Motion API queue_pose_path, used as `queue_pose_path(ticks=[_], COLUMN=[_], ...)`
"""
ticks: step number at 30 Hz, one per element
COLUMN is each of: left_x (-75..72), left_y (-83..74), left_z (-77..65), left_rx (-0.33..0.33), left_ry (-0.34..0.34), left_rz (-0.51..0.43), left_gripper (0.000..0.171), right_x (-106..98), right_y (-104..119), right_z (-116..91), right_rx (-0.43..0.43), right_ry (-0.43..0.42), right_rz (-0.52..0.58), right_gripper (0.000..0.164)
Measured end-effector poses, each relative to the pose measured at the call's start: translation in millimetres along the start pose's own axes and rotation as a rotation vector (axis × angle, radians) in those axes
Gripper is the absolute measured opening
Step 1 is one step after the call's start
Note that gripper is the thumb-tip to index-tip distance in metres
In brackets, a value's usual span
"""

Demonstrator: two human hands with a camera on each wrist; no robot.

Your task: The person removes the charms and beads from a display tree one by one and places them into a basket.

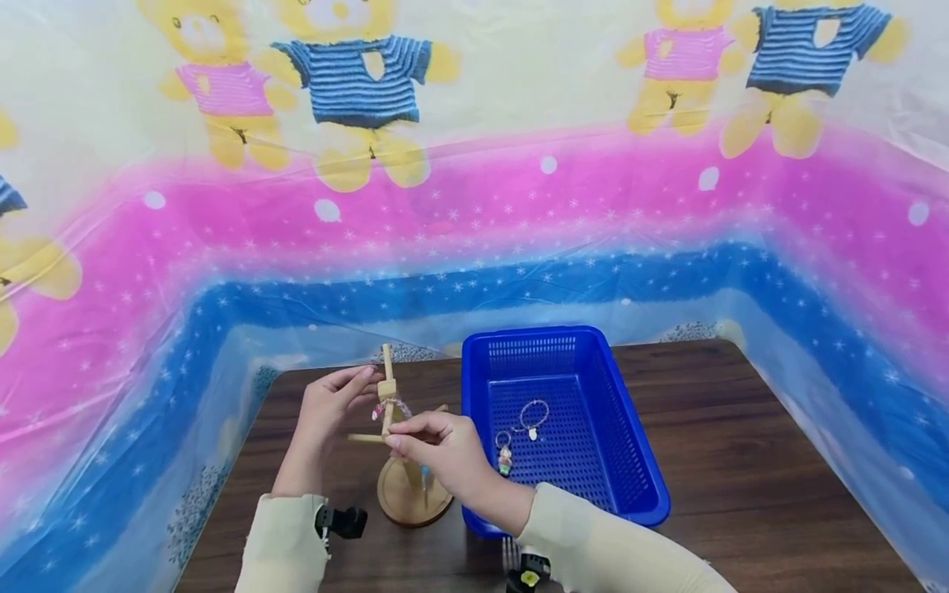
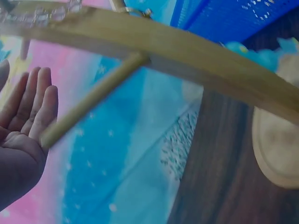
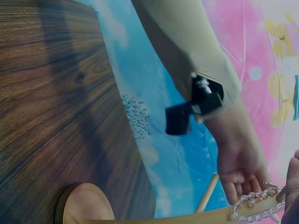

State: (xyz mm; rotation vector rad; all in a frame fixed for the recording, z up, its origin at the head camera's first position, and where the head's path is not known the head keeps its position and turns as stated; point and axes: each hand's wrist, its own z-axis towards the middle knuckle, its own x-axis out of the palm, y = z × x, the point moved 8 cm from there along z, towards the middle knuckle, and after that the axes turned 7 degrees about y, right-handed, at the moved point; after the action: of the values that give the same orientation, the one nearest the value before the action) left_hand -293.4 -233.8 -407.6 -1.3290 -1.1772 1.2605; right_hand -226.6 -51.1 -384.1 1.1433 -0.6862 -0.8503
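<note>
A wooden stand [image 1: 388, 387] with a round base [image 1: 408, 502] and side pegs stands left of the blue basket. My right hand [image 1: 455, 457] has thumb and index finger together at the stand's post. In the right wrist view, those fingertips [image 3: 292, 175] pinch at the edge of a clear beaded bracelet [image 3: 243, 212] beside a peg's end; the exact contact is partly cut off. My left hand [image 1: 329, 408] is raised behind the stand, its palm and loosely extended fingers showing in the left wrist view. A turquoise charm [image 2: 259, 56] hangs low on the stand.
Inside the blue basket [image 1: 630, 436] lie a bracelet with a white charm [image 1: 533, 420] and a ring with a small figure charm [image 1: 505, 457]. The brown table [image 1: 741, 461] meets a patterned cloth [image 1: 519, 222] at its back and sides.
</note>
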Motion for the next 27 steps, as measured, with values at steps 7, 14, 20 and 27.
queue_pose_path(ticks=[7, 14, 20, 27], left_x=[-16.8, -25.8, -17.6, -3.3], left_y=[24.7, 56.4, 72.8, 78.2], left_z=[-27.3, -48.0, -54.9, -51.8], left_rx=[0.016, 0.048, 0.086, 0.113], left_ry=[-0.023, -0.054, -0.044, -0.021], left_rz=[-0.094, -0.238, -0.336, -0.391], left_gripper=[0.046, 0.020, 0.031, 0.032], right_x=[0.2, 0.2, 0.5, 0.5], right_y=[-1.6, -2.9, -2.5, -2.2], right_z=[-0.2, -1.9, -2.4, -2.8], right_rx=[-0.016, -0.002, -0.007, -0.008], right_ry=[-0.009, -0.033, -0.034, -0.041], right_rz=[0.001, -0.008, -0.004, 0.014], right_gripper=[0.023, 0.023, 0.024, 0.024])
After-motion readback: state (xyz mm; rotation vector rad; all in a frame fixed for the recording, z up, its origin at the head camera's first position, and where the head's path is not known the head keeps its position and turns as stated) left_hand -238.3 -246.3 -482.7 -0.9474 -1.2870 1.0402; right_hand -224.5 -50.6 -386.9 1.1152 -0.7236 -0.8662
